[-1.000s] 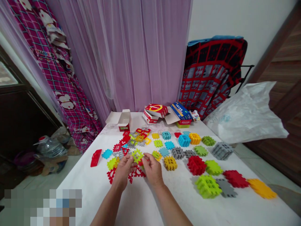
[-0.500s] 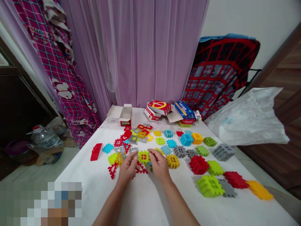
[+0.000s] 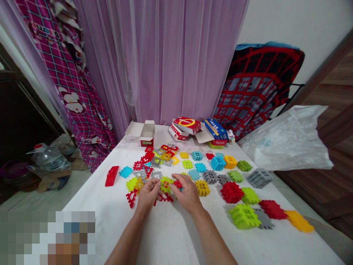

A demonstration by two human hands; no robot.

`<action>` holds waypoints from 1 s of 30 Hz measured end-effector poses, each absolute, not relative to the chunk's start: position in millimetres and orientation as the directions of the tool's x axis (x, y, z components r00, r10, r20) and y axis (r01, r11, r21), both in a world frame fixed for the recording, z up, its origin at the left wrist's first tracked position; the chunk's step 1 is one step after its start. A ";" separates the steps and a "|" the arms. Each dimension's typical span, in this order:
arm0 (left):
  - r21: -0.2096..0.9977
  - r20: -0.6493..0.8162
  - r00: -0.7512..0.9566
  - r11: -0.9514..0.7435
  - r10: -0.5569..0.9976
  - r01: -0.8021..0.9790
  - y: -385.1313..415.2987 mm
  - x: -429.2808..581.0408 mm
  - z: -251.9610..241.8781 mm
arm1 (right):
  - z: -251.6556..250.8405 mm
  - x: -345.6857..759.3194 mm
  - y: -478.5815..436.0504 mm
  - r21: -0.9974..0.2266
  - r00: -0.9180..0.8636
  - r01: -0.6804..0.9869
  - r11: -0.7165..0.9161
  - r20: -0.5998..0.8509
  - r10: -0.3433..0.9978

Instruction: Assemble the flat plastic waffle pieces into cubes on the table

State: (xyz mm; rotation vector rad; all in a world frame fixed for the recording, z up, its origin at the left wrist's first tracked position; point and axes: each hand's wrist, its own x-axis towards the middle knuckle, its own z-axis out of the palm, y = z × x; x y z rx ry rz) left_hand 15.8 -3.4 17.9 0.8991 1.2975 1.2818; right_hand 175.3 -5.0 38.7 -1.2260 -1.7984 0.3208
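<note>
A small lime-green square building tile (image 3: 166,185) with toothed edges and a window cut-out is tilted above the table. My left hand (image 3: 149,192) pinches its left edge between thumb and fingers. My right hand (image 3: 188,192) is at its right side, thumb tip close to the tile's edge and index finger parted from the thumb. In that gap a red piece (image 3: 178,184) shows; whether it is touched I cannot tell. Red triangular tiles (image 3: 131,198) lie left of and below my hands, and a yellow tile stack (image 3: 203,188) stands just right of my right hand.
Loose mixed tiles (image 3: 149,158) lie heaped at centre left. Colour-sorted stacks, among them a red stack (image 3: 232,192) and a lime-green stack (image 3: 245,216), spread to the right. Cartons (image 3: 187,126) stand at the back. A white plastic bag (image 3: 289,141) hangs over the right edge.
The lime-green tile has tilted and shifted slightly left. My right index finger has lifted away from it and the right fingers have spread apart. My left hand keeps its pinch.
</note>
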 end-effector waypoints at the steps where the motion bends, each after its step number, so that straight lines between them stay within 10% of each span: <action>1: 0.975 -0.173 -0.180 0.142 0.968 -0.172 -1.8 15.1 16.8 | 41.7 175.3 -6.6 -0.600 -0.132 0.635 0.486 0.536 0.834; 30: 0.957 -0.145 -0.079 0.120 0.986 -0.263 -11.5 11.2 35.5 | 69.8 180.2 -6.1 -0.375 -0.280 0.820 0.433 0.397 0.874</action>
